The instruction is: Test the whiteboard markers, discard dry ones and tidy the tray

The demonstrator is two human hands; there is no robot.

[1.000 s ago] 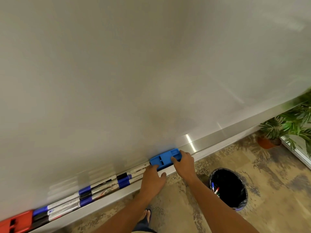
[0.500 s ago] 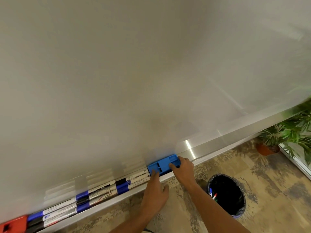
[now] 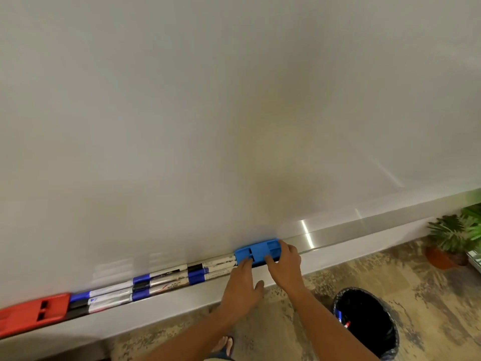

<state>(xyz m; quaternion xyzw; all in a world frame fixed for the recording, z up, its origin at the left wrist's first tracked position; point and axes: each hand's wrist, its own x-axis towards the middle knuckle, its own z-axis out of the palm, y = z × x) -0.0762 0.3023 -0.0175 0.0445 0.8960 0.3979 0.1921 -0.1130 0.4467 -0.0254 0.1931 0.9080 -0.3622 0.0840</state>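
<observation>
The blue eraser (image 3: 257, 250) sits on the whiteboard tray (image 3: 338, 237), butted against the right end of the row of markers (image 3: 156, 281). The right hand (image 3: 285, 265) grips the eraser's right end: fingers curled over its far edge, thumb pressed on its top face. The left hand (image 3: 240, 285) lies with straight, relaxed fingers whose tips touch the eraser's near left edge, thumb spread to the side above the tray's front lip; it holds nothing.

The markers lie end to end in stacked rows along the tray, white barrels with blue and black caps; about nine show, though the overlap makes an exact count uncertain. One red eraser (image 3: 33, 312) closes the row at its left end. Behind the tray rises the whiteboard (image 3: 234, 113).

On the floor below the right forearm stands one black-lined waste bin (image 3: 367, 324) with at least two markers inside, one blue and one red-tipped. One potted plant (image 3: 449, 239) stands at the far right. A sandalled foot (image 3: 226, 345) shows between the forearms.
</observation>
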